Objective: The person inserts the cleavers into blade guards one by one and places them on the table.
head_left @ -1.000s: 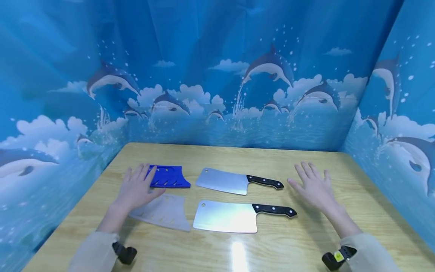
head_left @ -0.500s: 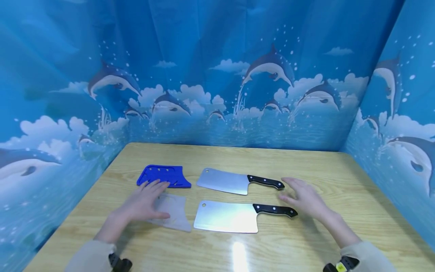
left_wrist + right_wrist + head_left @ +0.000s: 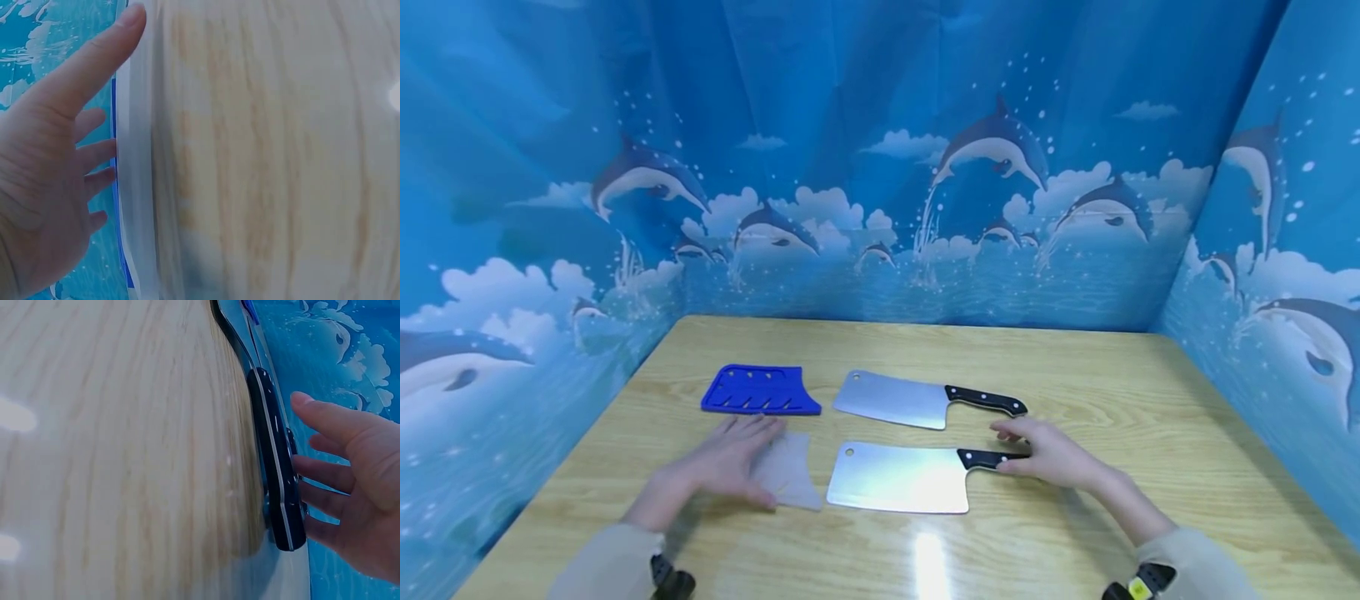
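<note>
My left hand [image 3: 726,462] spreads over a translucent white blade cover [image 3: 792,473], thumb and fingers apart and covering its left part. In the left wrist view that hand [image 3: 50,169] shows straight thumb and loose fingers beside the cover's pale edge [image 3: 136,162]. The right hand [image 3: 1052,452] hovers at the black handle of the near cleaver [image 3: 898,479], hiding the handle's end. From the right wrist, its thumb stands off the handle [image 3: 275,462] and its relaxed fingers lie just beyond it. A second cleaver [image 3: 895,400] and a blue blade cover [image 3: 763,390] lie farther back.
Everything lies flat on a light wooden table [image 3: 1075,358]. A blue curtain [image 3: 880,167] printed with dolphins stands behind the table and along its sides.
My left hand has come off the blue cover, moving toward me and right over the white one. The right hand has moved left and nearer, to the near cleaver's handle. Cleavers and covers stay put.
</note>
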`<state>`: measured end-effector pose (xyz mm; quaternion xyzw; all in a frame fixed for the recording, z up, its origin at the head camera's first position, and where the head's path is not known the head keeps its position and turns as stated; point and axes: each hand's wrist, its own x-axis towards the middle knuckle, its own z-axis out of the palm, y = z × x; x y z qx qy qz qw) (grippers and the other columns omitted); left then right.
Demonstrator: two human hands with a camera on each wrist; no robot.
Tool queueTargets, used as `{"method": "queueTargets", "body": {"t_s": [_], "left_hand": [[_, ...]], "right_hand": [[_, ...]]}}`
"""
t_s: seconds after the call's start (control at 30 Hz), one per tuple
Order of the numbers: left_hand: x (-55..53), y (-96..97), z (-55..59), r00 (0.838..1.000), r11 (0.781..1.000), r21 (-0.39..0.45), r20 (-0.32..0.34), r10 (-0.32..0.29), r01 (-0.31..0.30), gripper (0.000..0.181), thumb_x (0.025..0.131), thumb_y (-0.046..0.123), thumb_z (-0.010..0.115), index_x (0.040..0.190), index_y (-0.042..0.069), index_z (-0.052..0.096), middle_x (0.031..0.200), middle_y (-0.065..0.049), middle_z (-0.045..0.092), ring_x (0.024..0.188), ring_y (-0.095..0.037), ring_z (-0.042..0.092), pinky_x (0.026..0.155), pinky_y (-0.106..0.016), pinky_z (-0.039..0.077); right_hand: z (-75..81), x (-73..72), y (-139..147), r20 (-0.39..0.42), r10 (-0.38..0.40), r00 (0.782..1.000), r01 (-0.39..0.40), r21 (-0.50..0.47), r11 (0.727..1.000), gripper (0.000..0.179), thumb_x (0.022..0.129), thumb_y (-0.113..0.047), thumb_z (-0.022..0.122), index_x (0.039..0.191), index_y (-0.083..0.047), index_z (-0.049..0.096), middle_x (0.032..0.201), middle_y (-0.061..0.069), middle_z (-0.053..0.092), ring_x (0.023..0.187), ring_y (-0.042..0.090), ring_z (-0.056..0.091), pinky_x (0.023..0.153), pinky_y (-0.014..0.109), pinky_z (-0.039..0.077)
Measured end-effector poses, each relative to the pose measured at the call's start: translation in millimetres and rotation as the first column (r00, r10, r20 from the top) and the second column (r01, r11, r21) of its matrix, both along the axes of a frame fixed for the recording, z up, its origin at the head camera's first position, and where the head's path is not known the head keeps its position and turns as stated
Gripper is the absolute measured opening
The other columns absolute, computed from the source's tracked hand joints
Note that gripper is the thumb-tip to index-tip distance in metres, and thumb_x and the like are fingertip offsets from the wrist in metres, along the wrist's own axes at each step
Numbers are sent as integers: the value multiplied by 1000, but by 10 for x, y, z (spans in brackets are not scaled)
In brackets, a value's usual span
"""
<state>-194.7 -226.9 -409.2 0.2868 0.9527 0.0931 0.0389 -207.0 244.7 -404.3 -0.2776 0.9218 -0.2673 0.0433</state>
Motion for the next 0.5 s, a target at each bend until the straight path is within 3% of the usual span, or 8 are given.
{"method": "queueTargets", "body": {"t_s": [0.23, 0.37, 0.5], "left_hand": [[39, 30, 54, 999, 999, -31, 37, -15, 17, 110, 59, 67, 70, 139, -1, 38, 142, -21, 35, 130, -43, 30, 102, -65, 15], [70, 35, 108, 997, 999, -39, 70, -18, 20, 107, 59, 62, 73, 139, 0, 38, 142, -20, 36, 128, -43, 32, 100, -67, 17], [87, 34, 114, 998, 999, -36, 57, -23, 25, 105, 59, 58, 75, 138, -1, 39, 139, -19, 40, 125, -42, 36, 100, -64, 22]], "right_hand": [[-7, -7, -61, 31, 50, 998, -51, 28, 998, 55, 78, -24, 73, 121, 4, 55, 105, 9, 63, 94, 26, 59, 82, 43, 49], [-16, -19, -86, 5, 80, 997, -80, 57, 995, 51, 77, -20, 74, 119, 4, 56, 106, 10, 62, 95, 26, 59, 84, 45, 48], [-33, -15, -103, -14, 106, 994, -104, 90, 991, 49, 76, -18, 74, 118, 2, 58, 105, 8, 61, 96, 26, 58, 85, 46, 47]]}}
